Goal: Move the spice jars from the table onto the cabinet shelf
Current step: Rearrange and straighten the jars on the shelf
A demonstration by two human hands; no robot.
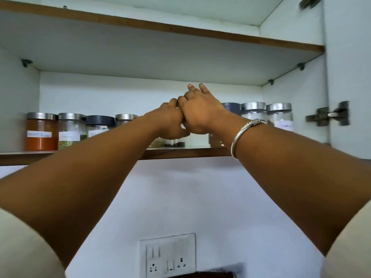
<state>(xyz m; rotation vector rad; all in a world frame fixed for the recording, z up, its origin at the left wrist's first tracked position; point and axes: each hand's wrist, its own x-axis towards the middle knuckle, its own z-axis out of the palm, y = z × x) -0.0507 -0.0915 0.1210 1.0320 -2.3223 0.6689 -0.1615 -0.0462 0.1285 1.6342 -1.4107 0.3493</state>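
Several spice jars stand in a row on the cabinet shelf [180, 152]. They include an orange-filled jar [41, 131], a green-herb jar [70, 131], a dark-lidded jar [99, 124] and two steel-lidded jars [279, 115] at the right. My left hand [170, 121] curls over the top of a clear spice jar [174, 143] with dark seeds, which stands on the shelf's middle. My right hand [198, 113], with a silver bangle on the wrist, presses against the left hand. Two of its fingers stick up and the others curl; what they touch is hidden.
An upper shelf [180, 30] sits close above the jars. The open cabinet door with its hinge [329, 116] is at the right. A wall socket plate [167, 255] is on the white wall below. More jars [215, 140] are partly hidden behind my wrists.
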